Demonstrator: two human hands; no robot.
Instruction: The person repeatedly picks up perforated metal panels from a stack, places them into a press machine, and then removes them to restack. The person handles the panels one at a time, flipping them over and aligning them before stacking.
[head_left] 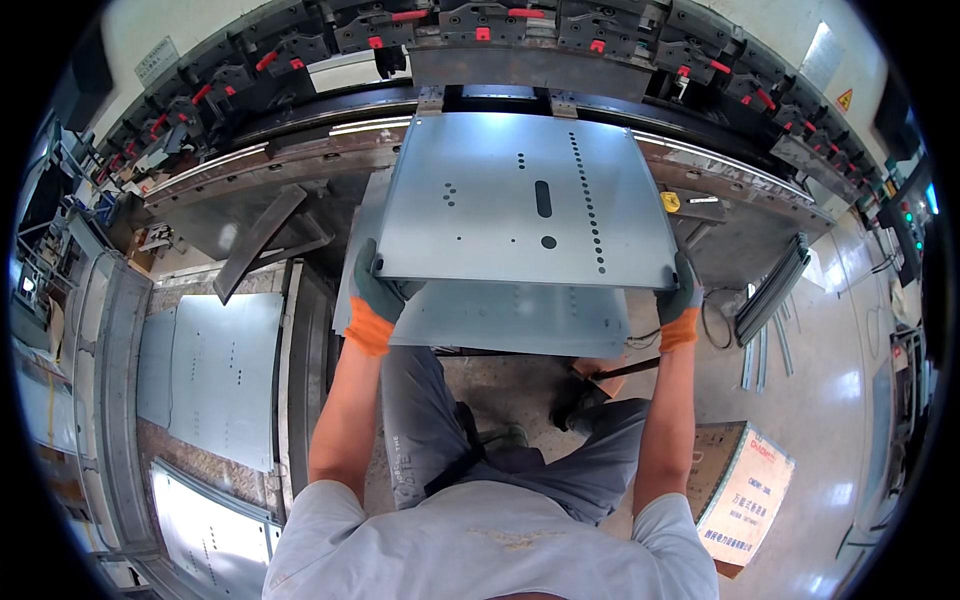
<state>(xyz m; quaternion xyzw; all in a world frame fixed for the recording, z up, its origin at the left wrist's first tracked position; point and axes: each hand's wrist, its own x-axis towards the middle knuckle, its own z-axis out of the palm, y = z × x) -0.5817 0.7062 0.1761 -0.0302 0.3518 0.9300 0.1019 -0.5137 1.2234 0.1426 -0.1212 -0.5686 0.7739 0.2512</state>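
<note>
Left hand (378, 292) and right hand (679, 292): most fingers are hiding under the metal panel (490, 200). Below the grip, the panel is covering much of a second sheet (500, 322). Beyond the grip, the frame's upper edge is cropping the machine (530, 70); on its near side, the lower edge is cutting off the shirt (490, 550).
</note>
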